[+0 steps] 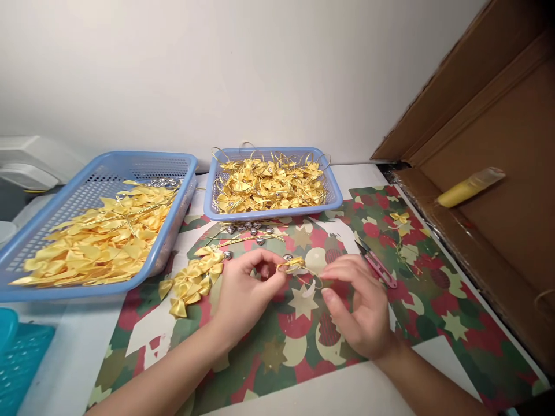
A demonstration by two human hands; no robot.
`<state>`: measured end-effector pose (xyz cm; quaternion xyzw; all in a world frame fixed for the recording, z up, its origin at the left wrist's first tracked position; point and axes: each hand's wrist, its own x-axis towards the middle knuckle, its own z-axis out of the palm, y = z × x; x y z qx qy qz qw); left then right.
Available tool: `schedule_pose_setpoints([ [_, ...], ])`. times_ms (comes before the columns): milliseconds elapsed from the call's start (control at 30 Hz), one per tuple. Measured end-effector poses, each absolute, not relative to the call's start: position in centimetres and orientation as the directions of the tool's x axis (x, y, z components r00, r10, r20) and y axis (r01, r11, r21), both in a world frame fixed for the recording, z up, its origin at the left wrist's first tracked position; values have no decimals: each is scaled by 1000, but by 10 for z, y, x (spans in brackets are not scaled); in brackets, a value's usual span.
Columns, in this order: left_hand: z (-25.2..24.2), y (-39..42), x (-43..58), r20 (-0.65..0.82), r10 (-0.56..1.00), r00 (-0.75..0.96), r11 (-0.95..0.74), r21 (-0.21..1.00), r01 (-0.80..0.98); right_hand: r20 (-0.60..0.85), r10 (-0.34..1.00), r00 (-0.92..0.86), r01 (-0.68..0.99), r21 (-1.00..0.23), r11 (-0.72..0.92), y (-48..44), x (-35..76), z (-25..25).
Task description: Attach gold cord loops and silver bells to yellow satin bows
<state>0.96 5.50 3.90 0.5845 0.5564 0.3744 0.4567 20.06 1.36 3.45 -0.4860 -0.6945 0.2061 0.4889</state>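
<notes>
My left hand [249, 289] pinches a small yellow ribbon bow [295, 263] between thumb and forefinger. A silver jingle bell [288, 257] shows at the bow's upper left side. From the bow a thin gold cord [314, 278] loops out to the right. The cord's end comes up to the fingertips of my right hand [358, 300], whose thumb and forefinger are apart. Whether those fingertips touch the cord is hard to see. Left of my left hand lies a small pile of yellow bows [193, 277], with a loose bell [228, 255] beside it.
A blue basket [173, 254] of yellow bows and bells stands left. Another blue basket [273, 216] behind my hands holds bows with gold cords. Several bells [255, 226] and cords lie before it. Pink thread snips [379, 268] lie right, near a cardboard wall [489, 115].
</notes>
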Motion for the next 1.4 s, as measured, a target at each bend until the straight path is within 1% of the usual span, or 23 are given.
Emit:
schedule_pose_setpoints([
  [67,39,55,7,171,976,139,-215,870,443,566,824,8,550,-691,469,15,206,35],
  [133,39,54,6,366,902,229,-432,745,509,566,822,67,559,-703,439,16,209,36],
  [200,38,53,6,484,818,311,-572,624,532,543,839,46,551,-714,432,18,207,36],
  [267,38,52,8,532,763,368,-641,545,541,549,835,-39,588,-663,463,20,202,38],
  [367,38,49,10,530,744,407,-664,518,539,555,824,-113,631,-601,491,21,194,38],
  [567,39,45,17,528,747,403,-664,564,492,587,805,-88,593,-618,516,22,189,33],
  [700,38,44,18,481,795,370,-607,622,495,555,827,-88,600,-633,488,21,187,30],
  [800,37,44,17,414,846,336,-533,666,522,543,833,-109,565,-655,501,19,187,31],
  [867,36,46,16,330,894,303,-447,708,547,553,828,-88,506,-692,515,18,190,33],
  [967,34,48,15,216,939,267,-334,757,562,531,846,35,365,-795,484,18,196,38],
  [1033,34,50,15,191,944,271,-316,764,563,454,881,134,241,-877,415,19,201,42],
  [1100,34,51,16,186,940,286,-323,758,567,360,918,166,101,-932,348,21,205,47],
  [1167,34,52,17,182,937,297,-327,754,570,306,942,136,-12,-951,310,22,208,53],
  [1233,34,52,17,178,937,299,-325,754,571,301,948,104,-86,-947,310,23,212,60],
  [1300,34,53,17,174,938,298,-321,759,567,305,947,100,-117,-942,316,23,216,67],
  [1400,34,54,16,164,940,300,-311,773,552,296,950,104,-115,-945,307,23,222,80],
])
